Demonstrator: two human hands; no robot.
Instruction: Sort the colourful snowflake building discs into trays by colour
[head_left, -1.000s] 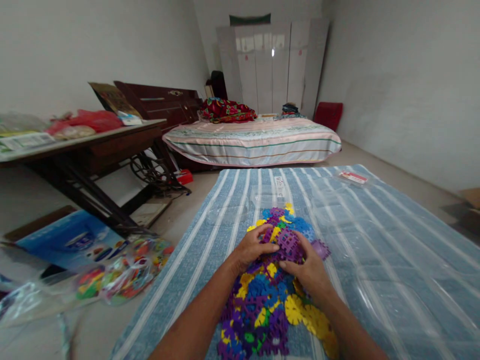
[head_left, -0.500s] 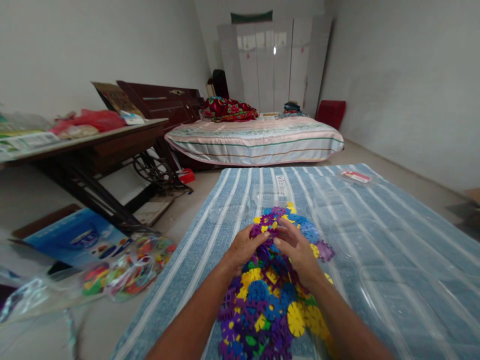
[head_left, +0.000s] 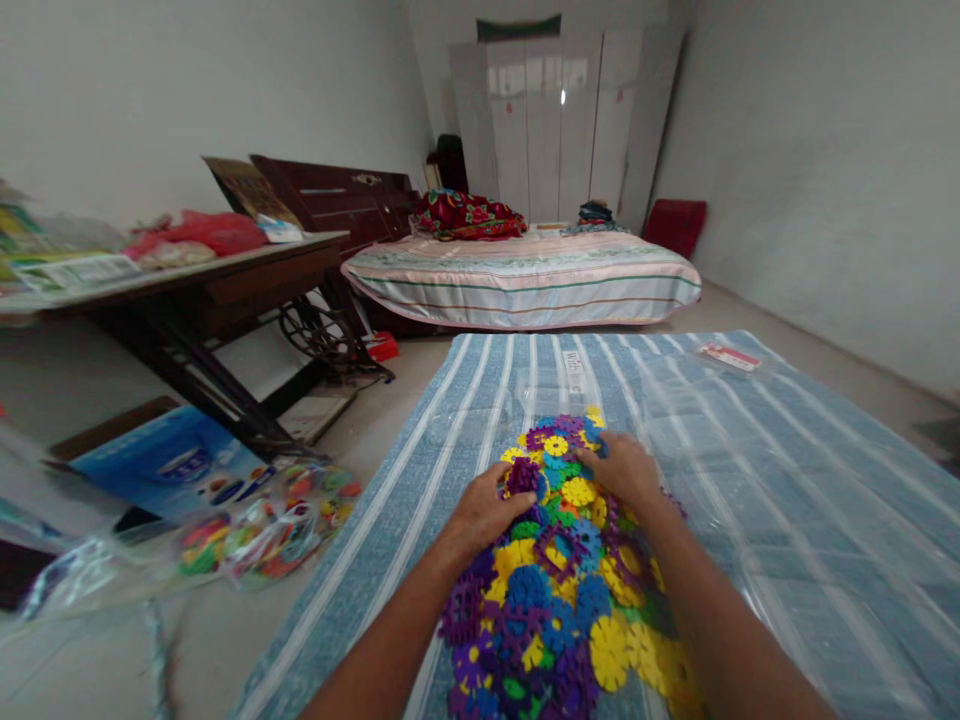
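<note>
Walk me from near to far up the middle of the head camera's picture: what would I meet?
Colourful plastic pieces → printed lettering → bed with a pale striped cover → pale wardrobe.

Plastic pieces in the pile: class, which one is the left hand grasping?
The purple piece framed by the thumb and fingers of the left hand; the other pieces lie outside that grasp.

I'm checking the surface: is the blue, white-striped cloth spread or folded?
Spread: the blue, white-striped cloth lies flat, stripes straight, under multicoloured plastic pieces.
</note>
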